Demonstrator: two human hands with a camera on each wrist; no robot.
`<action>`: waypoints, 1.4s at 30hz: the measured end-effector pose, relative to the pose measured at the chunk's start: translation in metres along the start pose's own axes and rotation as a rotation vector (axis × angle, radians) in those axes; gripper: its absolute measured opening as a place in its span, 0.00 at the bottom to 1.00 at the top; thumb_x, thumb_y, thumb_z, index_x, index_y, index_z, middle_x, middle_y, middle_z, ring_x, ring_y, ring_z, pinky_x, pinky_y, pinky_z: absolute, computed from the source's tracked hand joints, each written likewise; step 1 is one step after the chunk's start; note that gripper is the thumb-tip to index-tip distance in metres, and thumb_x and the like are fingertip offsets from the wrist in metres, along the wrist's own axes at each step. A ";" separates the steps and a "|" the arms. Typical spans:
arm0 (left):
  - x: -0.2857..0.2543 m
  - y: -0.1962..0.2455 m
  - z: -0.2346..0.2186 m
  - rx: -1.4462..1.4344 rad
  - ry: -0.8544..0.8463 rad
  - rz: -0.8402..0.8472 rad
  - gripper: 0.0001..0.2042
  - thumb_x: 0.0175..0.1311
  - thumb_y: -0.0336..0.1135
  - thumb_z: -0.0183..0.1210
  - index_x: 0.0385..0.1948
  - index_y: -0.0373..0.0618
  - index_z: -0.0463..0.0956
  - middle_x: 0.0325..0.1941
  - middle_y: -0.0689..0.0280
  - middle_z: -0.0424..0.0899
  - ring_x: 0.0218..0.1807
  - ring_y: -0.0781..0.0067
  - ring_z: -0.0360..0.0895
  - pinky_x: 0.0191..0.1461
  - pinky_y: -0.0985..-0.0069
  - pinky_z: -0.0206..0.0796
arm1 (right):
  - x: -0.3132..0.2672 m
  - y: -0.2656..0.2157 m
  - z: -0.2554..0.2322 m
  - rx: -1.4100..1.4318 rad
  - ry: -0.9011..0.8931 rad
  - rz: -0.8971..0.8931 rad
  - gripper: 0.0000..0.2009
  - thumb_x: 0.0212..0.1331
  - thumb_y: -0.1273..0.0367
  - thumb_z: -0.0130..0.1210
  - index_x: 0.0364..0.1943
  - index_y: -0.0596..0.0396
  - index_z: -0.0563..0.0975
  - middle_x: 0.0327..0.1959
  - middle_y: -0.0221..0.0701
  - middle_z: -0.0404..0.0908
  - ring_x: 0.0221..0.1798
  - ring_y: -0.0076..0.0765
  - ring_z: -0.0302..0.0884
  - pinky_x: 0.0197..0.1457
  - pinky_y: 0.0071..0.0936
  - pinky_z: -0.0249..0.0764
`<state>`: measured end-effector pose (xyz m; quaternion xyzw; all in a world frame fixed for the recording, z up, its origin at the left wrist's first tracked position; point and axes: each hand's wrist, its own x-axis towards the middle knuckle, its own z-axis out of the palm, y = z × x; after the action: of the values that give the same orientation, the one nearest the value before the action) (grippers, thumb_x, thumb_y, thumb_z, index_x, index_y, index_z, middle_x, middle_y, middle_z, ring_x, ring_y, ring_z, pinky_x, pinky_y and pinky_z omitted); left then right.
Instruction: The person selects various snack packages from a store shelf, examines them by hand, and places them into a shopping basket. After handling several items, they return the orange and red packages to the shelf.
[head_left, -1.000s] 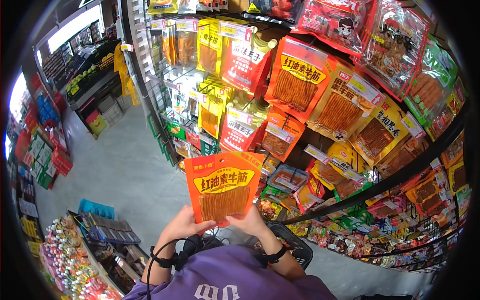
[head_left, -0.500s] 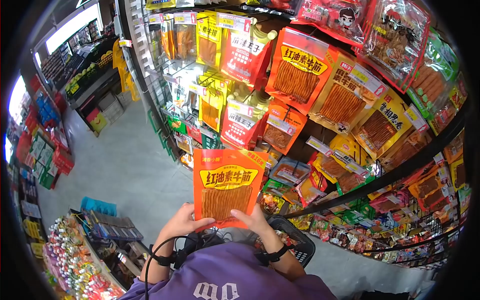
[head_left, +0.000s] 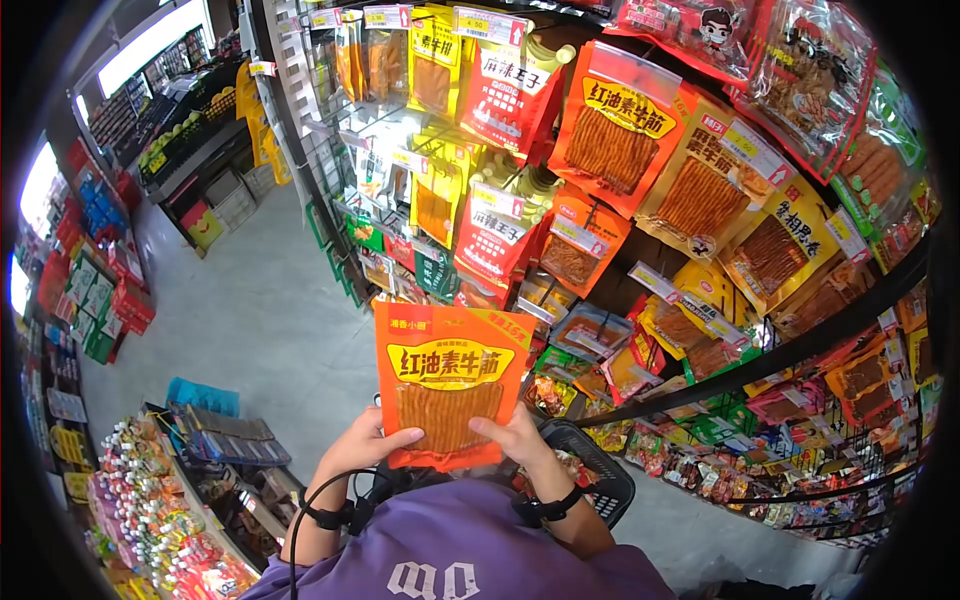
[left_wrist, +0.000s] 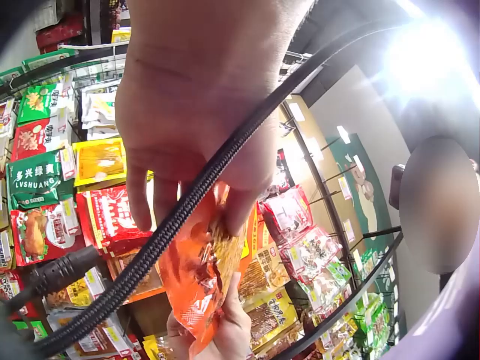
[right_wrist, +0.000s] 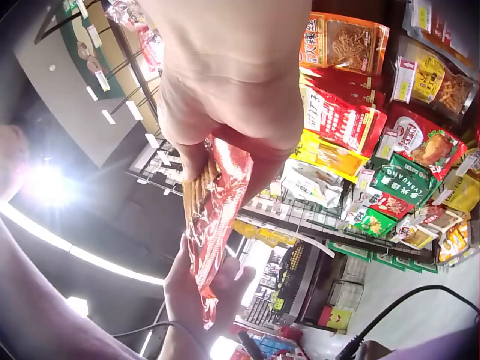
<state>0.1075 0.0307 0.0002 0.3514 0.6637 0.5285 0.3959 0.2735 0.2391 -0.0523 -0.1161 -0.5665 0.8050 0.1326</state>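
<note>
Packet (head_left: 450, 385) sits before you, near the hanging packets (head_left: 618, 130); your left grip (head_left: 366, 442) and right grip (head_left: 518, 440) pinch its lower sides. Likely light, pliable, slick: hold the edges, sparing the middle.

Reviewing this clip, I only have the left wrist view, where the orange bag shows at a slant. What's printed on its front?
Observer: In the head view, a yellow label with Chinese lettering crosses the bag.

Operator: Anything near the right hand?

Observer: Yes, a black basket, partly hidden behind the forearm.

Operator: Anything worn on that wrist?

Observer: A black band, visible in the head view.
</note>
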 end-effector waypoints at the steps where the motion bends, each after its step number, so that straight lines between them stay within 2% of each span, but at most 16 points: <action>1: -0.002 -0.003 -0.003 -0.001 0.007 -0.059 0.11 0.66 0.33 0.66 0.43 0.34 0.82 0.43 0.62 0.88 0.44 0.73 0.82 0.51 0.71 0.73 | 0.001 0.001 0.003 -0.004 0.001 -0.011 0.19 0.62 0.73 0.65 0.57 0.61 0.77 0.52 0.30 0.83 0.52 0.23 0.78 0.56 0.28 0.76; 2: -0.004 -0.004 -0.004 -0.003 0.014 -0.118 0.11 0.66 0.32 0.66 0.43 0.34 0.82 0.42 0.62 0.88 0.44 0.74 0.81 0.51 0.71 0.73 | 0.002 0.001 0.006 -0.009 0.002 -0.021 0.19 0.62 0.73 0.66 0.56 0.61 0.77 0.52 0.30 0.84 0.52 0.23 0.78 0.56 0.28 0.76; 5: -0.006 0.008 -0.002 0.109 0.041 -0.041 0.11 0.64 0.32 0.66 0.42 0.34 0.82 0.42 0.59 0.88 0.43 0.69 0.82 0.51 0.69 0.72 | 0.004 -0.016 0.015 -0.186 0.006 0.005 0.18 0.61 0.74 0.66 0.55 0.62 0.77 0.50 0.31 0.85 0.48 0.21 0.80 0.51 0.26 0.78; 8: -0.003 0.014 0.003 0.231 0.050 0.212 0.11 0.62 0.32 0.67 0.41 0.34 0.82 0.41 0.55 0.88 0.41 0.64 0.83 0.50 0.68 0.73 | 0.005 -0.015 0.017 -0.311 0.062 0.018 0.17 0.61 0.74 0.66 0.53 0.64 0.78 0.46 0.31 0.86 0.43 0.21 0.81 0.46 0.24 0.80; 11: 0.001 0.015 0.005 0.252 0.070 0.254 0.12 0.62 0.32 0.67 0.41 0.34 0.81 0.40 0.53 0.87 0.39 0.59 0.83 0.48 0.66 0.73 | 0.003 -0.022 0.021 -0.350 0.091 0.018 0.15 0.62 0.75 0.65 0.51 0.65 0.79 0.42 0.31 0.87 0.39 0.20 0.82 0.42 0.23 0.80; 14: 0.002 0.012 0.005 0.175 0.078 0.116 0.11 0.62 0.32 0.66 0.41 0.34 0.81 0.36 0.55 0.87 0.36 0.63 0.83 0.45 0.68 0.73 | 0.001 -0.012 0.014 -0.261 0.120 0.066 0.15 0.61 0.75 0.65 0.51 0.65 0.79 0.42 0.32 0.87 0.39 0.20 0.82 0.42 0.22 0.80; 17: 0.004 0.003 0.004 0.120 0.086 0.068 0.11 0.63 0.32 0.66 0.40 0.34 0.80 0.30 0.58 0.85 0.29 0.69 0.80 0.38 0.71 0.73 | -0.001 -0.029 0.017 -0.304 0.075 0.026 0.16 0.61 0.75 0.65 0.52 0.65 0.78 0.43 0.32 0.86 0.42 0.22 0.82 0.45 0.24 0.80; 20: 0.007 -0.003 0.004 0.121 0.100 0.050 0.10 0.64 0.32 0.65 0.38 0.33 0.80 0.26 0.60 0.83 0.25 0.72 0.77 0.33 0.72 0.71 | -0.001 -0.036 0.024 -0.223 0.033 -0.069 0.17 0.61 0.75 0.65 0.53 0.64 0.78 0.45 0.32 0.85 0.45 0.24 0.81 0.50 0.26 0.79; 23: 0.009 0.002 0.004 0.159 0.121 0.102 0.10 0.65 0.32 0.65 0.37 0.33 0.79 0.26 0.60 0.83 0.24 0.72 0.77 0.32 0.72 0.70 | 0.003 -0.022 0.028 -0.195 0.078 -0.193 0.16 0.63 0.70 0.65 0.53 0.62 0.79 0.44 0.30 0.87 0.44 0.23 0.82 0.51 0.27 0.78; 26: 0.004 0.013 -0.007 0.215 -0.001 0.103 0.09 0.64 0.30 0.65 0.39 0.33 0.80 0.28 0.58 0.84 0.26 0.71 0.78 0.33 0.72 0.71 | 0.007 -0.020 0.027 -0.155 0.101 -0.107 0.16 0.63 0.71 0.66 0.52 0.62 0.79 0.44 0.30 0.86 0.45 0.22 0.82 0.51 0.26 0.78; 29: 0.000 0.016 0.004 0.120 -0.015 0.290 0.09 0.63 0.28 0.66 0.40 0.33 0.80 0.31 0.58 0.86 0.30 0.71 0.80 0.36 0.72 0.72 | 0.009 -0.010 0.026 -0.150 0.090 -0.028 0.15 0.62 0.72 0.65 0.52 0.62 0.80 0.44 0.31 0.86 0.45 0.21 0.81 0.52 0.26 0.78; 32: -0.001 0.011 0.005 0.012 0.025 0.250 0.09 0.61 0.27 0.67 0.41 0.33 0.81 0.35 0.58 0.87 0.34 0.72 0.81 0.39 0.73 0.72 | 0.010 -0.020 0.033 -0.112 0.068 -0.109 0.15 0.63 0.72 0.65 0.52 0.62 0.80 0.45 0.31 0.86 0.45 0.22 0.81 0.52 0.26 0.78; 35: -0.002 0.011 0.006 -0.024 0.075 0.233 0.10 0.62 0.28 0.67 0.40 0.32 0.81 0.35 0.60 0.88 0.35 0.74 0.81 0.41 0.73 0.73 | 0.011 -0.023 0.030 -0.201 0.049 -0.115 0.16 0.63 0.72 0.65 0.52 0.63 0.80 0.45 0.31 0.86 0.46 0.23 0.81 0.52 0.26 0.78; 38: -0.003 0.006 0.004 0.026 0.082 0.248 0.10 0.62 0.28 0.67 0.40 0.33 0.81 0.35 0.60 0.87 0.34 0.74 0.80 0.41 0.74 0.72 | 0.010 -0.024 0.028 -0.173 0.033 -0.109 0.16 0.62 0.72 0.65 0.53 0.62 0.80 0.46 0.31 0.86 0.47 0.23 0.81 0.53 0.27 0.78; 42: -0.004 0.016 0.004 0.052 0.092 0.177 0.09 0.63 0.29 0.66 0.39 0.33 0.81 0.32 0.62 0.87 0.32 0.75 0.79 0.38 0.74 0.72 | 0.011 -0.029 0.025 -0.170 0.007 -0.091 0.18 0.61 0.73 0.65 0.54 0.63 0.77 0.47 0.32 0.85 0.49 0.23 0.79 0.54 0.28 0.76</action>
<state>0.1139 0.0319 0.0160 0.3941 0.6610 0.5595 0.3077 0.2574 0.2298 -0.0168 -0.1036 -0.6370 0.7468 0.1606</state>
